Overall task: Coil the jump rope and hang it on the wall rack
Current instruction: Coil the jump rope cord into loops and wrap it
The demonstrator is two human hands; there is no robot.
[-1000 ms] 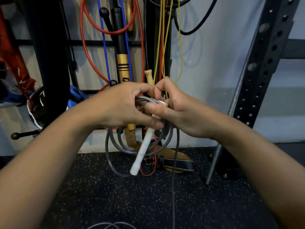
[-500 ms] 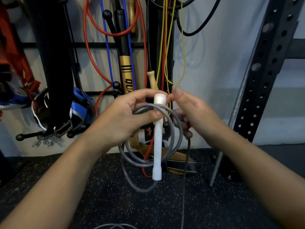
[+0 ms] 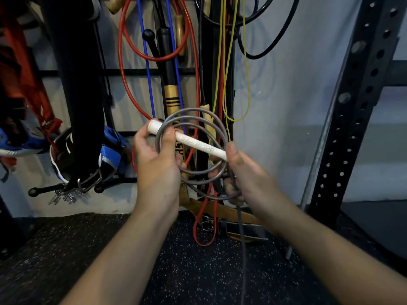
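Grey jump rope (image 3: 193,119) coiled between both hands
Left hand (image 3: 157,159) pinches white handle (image 3: 187,140) and loops; right hand (image 3: 244,175) grips coil's far side

Dim, cool indoor light; soft shadows of hanging cords on the wall (image 3: 286,106). Slight motion blur on right hand (image 3: 246,172). Wide-angle bending at edges, upright rack post (image 3: 361,95) leaning inward.
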